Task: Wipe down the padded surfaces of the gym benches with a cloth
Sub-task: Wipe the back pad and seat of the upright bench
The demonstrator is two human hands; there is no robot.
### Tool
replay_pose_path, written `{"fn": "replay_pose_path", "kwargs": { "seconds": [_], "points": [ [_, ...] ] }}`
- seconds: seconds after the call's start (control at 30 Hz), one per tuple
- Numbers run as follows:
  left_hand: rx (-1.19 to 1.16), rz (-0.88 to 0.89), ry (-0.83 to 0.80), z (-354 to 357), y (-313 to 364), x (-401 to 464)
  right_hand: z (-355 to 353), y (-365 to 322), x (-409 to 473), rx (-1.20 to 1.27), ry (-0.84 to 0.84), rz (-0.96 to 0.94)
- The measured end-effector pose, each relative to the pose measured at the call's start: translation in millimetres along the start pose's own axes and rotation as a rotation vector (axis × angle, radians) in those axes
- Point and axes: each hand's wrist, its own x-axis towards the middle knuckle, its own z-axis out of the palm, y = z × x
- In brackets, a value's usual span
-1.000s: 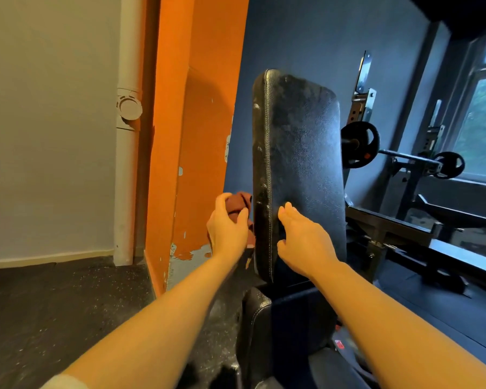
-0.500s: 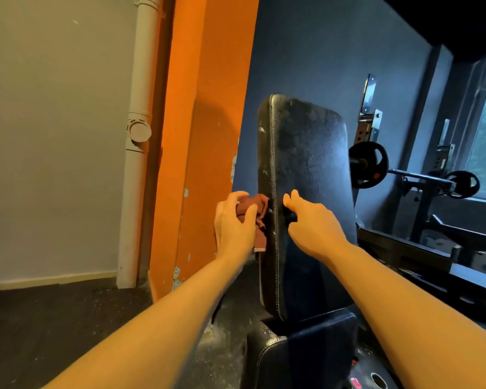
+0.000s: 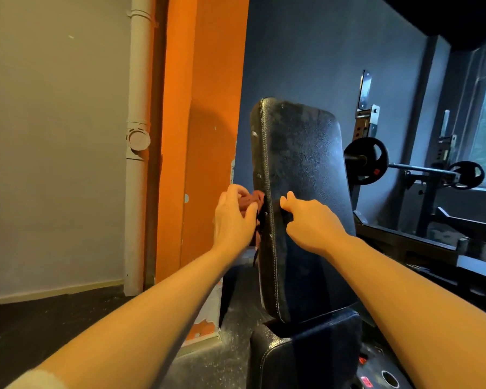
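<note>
A black padded backrest [image 3: 300,164] stands upright in front of me, its face dusty and scuffed. Below it sits the black seat pad [image 3: 306,349]. My left hand [image 3: 233,217] grips a reddish-brown cloth [image 3: 251,202] against the backrest's left side edge, about halfway up. My right hand [image 3: 309,220] rests on the front face of the pad at the same height, fingers curled against the leather and holding nothing.
An orange pillar [image 3: 205,136] rises close to the left of the bench, with a white pipe [image 3: 138,136] beside it. A barbell [image 3: 413,167] with black plates sits on a rack at the right, above another bench. Dark rubber floor [image 3: 40,327] lies at the lower left.
Both hands have slid up the backrest, the left one carrying the cloth along the side edge. My view has tilted up.
</note>
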Motion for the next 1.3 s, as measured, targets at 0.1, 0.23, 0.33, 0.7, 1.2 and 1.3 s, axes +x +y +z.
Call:
{"fn": "replay_pose_path", "kwargs": {
  "seconds": [0.1,0.23,0.33,0.7,1.2,1.3],
  "points": [
    [-0.027,0.023,0.035,18.6,3.2,-1.5,-0.3,-0.7,-0.4,0.0,-0.007,0.02],
    [0.024,-0.043,-0.21,15.0,-34.1,-36.3,1.8,-0.9,-2.2,-0.004,-0.01,0.027],
    [0.162,-0.048,-0.294,-5.4,-48.7,-38.4,1.1,-0.6,-2.9,-0.009,-0.021,0.028],
    [0.112,0.111,-0.132,10.2,-24.0,-40.0,1.0,-1.2,-1.8,-0.045,-0.015,0.061],
    [0.173,0.153,-0.145,2.0,-22.2,-51.9,2.6,-2.6,-4.3,-0.025,0.0,0.051],
    [0.001,0.024,-0.005,-6.0,-23.2,-31.3,3.4,-2.1,-3.7,-0.008,-0.004,0.033]
  ]
}}
